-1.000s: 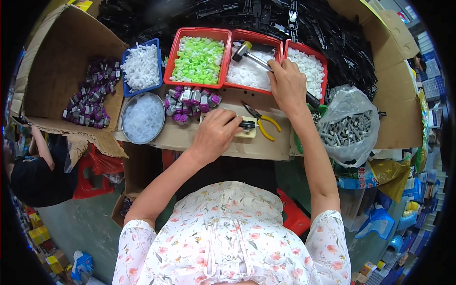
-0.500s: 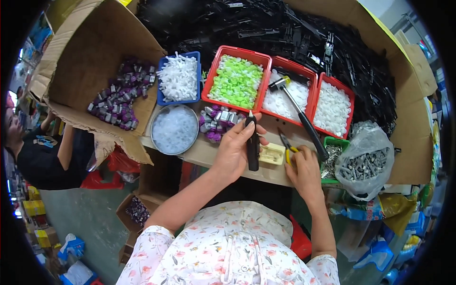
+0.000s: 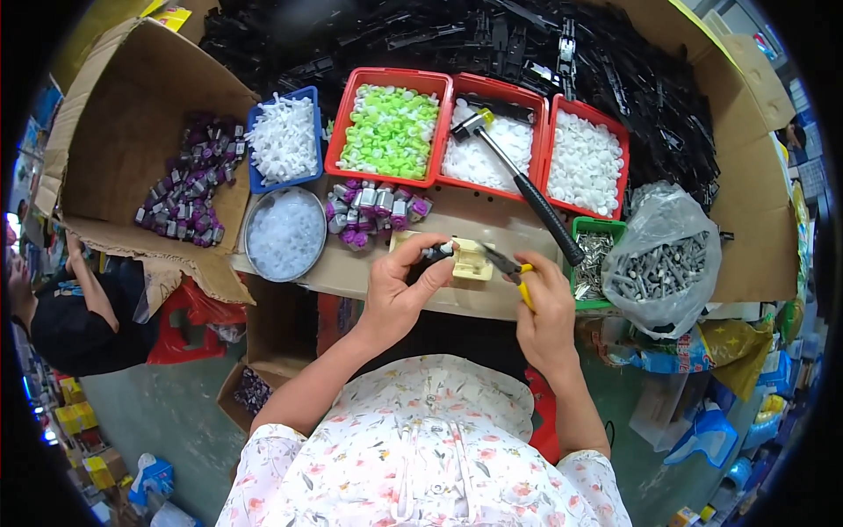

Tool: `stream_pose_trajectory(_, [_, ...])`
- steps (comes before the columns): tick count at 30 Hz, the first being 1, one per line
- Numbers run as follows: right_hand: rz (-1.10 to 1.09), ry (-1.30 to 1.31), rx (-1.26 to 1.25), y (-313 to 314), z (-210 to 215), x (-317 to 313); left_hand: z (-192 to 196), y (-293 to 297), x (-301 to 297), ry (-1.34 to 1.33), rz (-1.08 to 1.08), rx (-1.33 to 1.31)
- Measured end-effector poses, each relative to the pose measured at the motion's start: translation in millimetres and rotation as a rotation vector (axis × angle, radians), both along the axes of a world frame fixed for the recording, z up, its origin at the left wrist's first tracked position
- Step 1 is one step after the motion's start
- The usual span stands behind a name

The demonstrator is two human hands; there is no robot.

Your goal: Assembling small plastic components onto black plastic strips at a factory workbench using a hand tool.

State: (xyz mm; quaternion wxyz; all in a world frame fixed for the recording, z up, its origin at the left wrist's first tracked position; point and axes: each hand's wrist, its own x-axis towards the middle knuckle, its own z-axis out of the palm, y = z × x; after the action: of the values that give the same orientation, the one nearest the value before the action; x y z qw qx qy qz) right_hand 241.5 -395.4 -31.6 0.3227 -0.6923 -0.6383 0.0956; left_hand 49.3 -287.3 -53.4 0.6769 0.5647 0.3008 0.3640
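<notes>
Close to me, both of my arms reach up from the bottom of the view, bent at the elbows, over my flowered shirt. My left hand (image 3: pixel 399 285) curls its fingers shut around a small dark part (image 3: pixel 436 253), with the thumb pressing on top. My right hand (image 3: pixel 546 307) has its grip closed on yellow-handled pliers (image 3: pixel 514 270), and the pliers' tips point left toward a little cream block (image 3: pixel 471 261). The block sits on the cardboard surface (image 3: pixel 386 272), just between my two hands, and the dark part touches its left side.

A bit farther, a bunch of purple and silver pieces (image 3: pixel 373 209) lies on the surface. A round metal bowl (image 3: pixel 284 235) of clear bits sits to the left. A small green bin (image 3: pixel 595 259) and a clear bag of grey screws (image 3: pixel 667 263) sit to the right.

Farther still is a row of trays: a blue tray (image 3: pixel 283 145) of white parts, a red tray (image 3: pixel 391 127) of green caps, and two more red trays of white parts. A hammer (image 3: pixel 518 180) with a black handle lies across one of them. Behind all that is a big heap of black parts (image 3: pixel 562 48).
</notes>
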Motion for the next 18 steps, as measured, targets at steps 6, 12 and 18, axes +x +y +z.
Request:
stream_pose_trajectory(6, [0.095, -0.145, 0.059, 5.1, 10.6, -10.8, 0.5, -11.2, -1.6, 0.024, -0.031, 0.086])
stream_pose_trajectory(12, [0.159, -0.122, 0.0, 1.7, 2.1, -14.3, 6.9, -11.1, -6.2, 0.088, 0.017, 0.25])
stream_pose_trajectory(18, [0.276, -0.245, 0.082, -3.5, 5.2, -0.8, 18.0, -11.3, -17.7, 0.046, -0.153, 0.051])
